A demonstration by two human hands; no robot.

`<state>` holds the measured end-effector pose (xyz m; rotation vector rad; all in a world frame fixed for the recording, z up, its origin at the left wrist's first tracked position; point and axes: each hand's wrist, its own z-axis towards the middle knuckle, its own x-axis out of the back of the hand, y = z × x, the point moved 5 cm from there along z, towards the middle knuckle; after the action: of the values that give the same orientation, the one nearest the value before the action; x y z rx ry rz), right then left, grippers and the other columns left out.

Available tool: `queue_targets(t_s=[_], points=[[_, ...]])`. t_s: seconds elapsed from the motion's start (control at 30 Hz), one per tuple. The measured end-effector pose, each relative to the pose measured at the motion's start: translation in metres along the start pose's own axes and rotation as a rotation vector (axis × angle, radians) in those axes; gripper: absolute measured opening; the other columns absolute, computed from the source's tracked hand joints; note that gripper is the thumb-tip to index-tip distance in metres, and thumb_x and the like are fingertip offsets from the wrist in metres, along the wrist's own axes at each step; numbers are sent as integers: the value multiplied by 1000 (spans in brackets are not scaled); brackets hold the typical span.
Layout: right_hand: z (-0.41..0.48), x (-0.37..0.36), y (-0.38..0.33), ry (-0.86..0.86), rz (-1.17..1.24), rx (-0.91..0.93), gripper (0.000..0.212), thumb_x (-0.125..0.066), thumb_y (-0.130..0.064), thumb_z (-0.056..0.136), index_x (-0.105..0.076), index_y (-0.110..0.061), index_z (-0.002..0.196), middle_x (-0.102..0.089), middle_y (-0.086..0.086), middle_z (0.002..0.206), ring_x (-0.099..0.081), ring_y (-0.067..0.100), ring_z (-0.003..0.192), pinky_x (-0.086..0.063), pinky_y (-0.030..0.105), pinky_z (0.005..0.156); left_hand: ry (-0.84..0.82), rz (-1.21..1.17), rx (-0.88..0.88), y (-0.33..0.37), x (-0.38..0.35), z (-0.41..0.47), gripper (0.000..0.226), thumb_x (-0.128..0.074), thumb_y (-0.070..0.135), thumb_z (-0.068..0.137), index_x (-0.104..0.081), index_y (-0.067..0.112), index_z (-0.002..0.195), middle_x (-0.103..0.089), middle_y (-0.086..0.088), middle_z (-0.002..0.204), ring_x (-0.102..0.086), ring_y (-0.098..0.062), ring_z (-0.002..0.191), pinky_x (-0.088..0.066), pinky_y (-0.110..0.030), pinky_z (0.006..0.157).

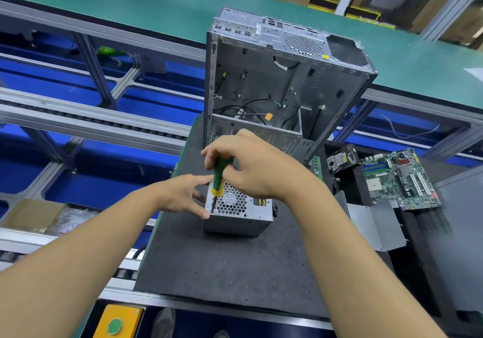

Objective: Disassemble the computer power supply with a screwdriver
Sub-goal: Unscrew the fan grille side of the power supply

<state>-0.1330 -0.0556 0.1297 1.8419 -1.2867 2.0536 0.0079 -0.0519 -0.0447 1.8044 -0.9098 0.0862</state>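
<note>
Teardown bench: power supply (236,224) under the screwdriver (219,178)

Beyond both hands runs a green conveyor belt (130,5). An opened computer case (282,81) stands upright just past the right hand (251,165), its stripped interior facing the camera. Under the hands lies a black mat (222,264), and the power supply sits on it directly below them, fan grille up. Off to the right of the right hand a motherboard (400,181) lies flat, with a hard drive (339,158) between it and that hand. The right hand curls round the green-and-yellow handle of the screwdriver, which stands nearly upright with its tip at the near left corner of the grille. The left hand (183,196) is spread, its straight fingers touching the power supply's left edge beside the shaft.
</note>
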Motion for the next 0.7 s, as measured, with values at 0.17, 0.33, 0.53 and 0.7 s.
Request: queue_targets(t_s=[0.17,0.33,0.53,0.7], points=[[0,-1,-4,39,56,21,12,-56,-24,92,-68,-23,92,-64,-9,109,-44,11,106,-43,30,90,10,-11,8,-5,-2,0,84,-91,41,67,-39,68,126,-51,18,142,-58,-4,120,-54,-46,98],[6,2,-6,110,-21,52,35,-62,-29,97,-63,-30,132,-66,-5,115,-55,12,102,-42,23,90,-9,-41,-4,-3,-3,-2,72,-90,37,69,-43,81,102,-53,47,114,-60,0,114,-56,-40,94],[4,5,3,135,175,-46,30,-75,-24,85,-58,-21,110,-56,-6,111,-59,6,95,-54,25,85,10,-48,-4,-6,-3,-1,67,-90,38,68,-46,78,98,-54,30,122,-59,-1,114,-52,-44,101],[3,9,-2,92,-7,11,29,-68,-22,88,-62,-29,115,-56,-7,104,-55,7,90,-47,26,82,5,-65,-5,-6,-4,-2,64,-89,39,69,-48,70,106,-60,28,125,-60,-1,116,-52,-37,98]])
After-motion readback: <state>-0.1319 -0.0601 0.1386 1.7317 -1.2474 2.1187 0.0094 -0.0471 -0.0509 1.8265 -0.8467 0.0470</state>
